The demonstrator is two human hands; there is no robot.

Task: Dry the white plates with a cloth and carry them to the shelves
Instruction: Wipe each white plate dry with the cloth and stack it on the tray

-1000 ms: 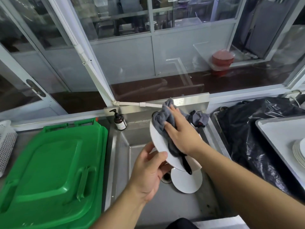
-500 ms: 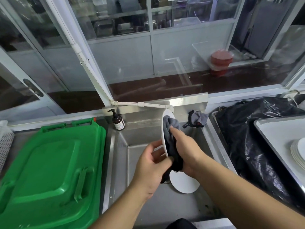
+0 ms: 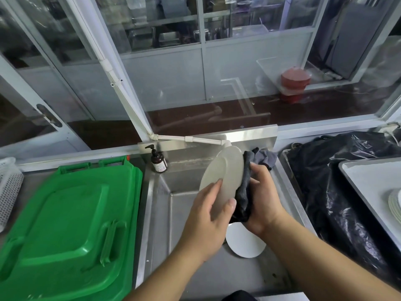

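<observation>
Over the steel sink I hold a white plate nearly on edge, its underside turned toward me. My left hand grips its lower rim, thumb on the near edge, fingers on the face. My right hand presses a dark grey cloth against the plate's far side, fingers curled round the cloth. A second white plate lies flat on the sink bottom below my hands. More white plates are stacked on a tray at the far right.
A green bin lid lies left of the sink. A brown pump bottle stands at the sink's back left corner. Another grey rag hangs at the back rim. A black plastic bag and a white tray fill the right side.
The plate has turned round in my hands so its back faces me. The cloth and my right hand have gone from its near face to its far side.
</observation>
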